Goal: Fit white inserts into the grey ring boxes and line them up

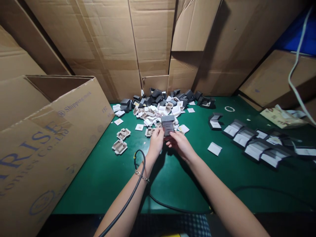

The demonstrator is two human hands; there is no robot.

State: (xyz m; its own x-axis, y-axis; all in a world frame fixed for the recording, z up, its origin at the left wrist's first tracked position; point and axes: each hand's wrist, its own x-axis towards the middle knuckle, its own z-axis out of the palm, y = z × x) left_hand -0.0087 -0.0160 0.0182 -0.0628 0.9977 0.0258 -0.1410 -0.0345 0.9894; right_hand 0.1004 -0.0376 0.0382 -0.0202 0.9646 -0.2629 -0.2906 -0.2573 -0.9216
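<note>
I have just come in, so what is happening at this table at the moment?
A person's left hand and right hand together hold a small grey box above the green table. Beyond the hands lies a loose heap of white card pieces, with dark boxes behind them. Off to the right, open boxes with white inside sit grouped together. A large carton stands on the left.

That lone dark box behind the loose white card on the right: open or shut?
Open: the dark box has its lid raised, and its white inside shows.
</note>
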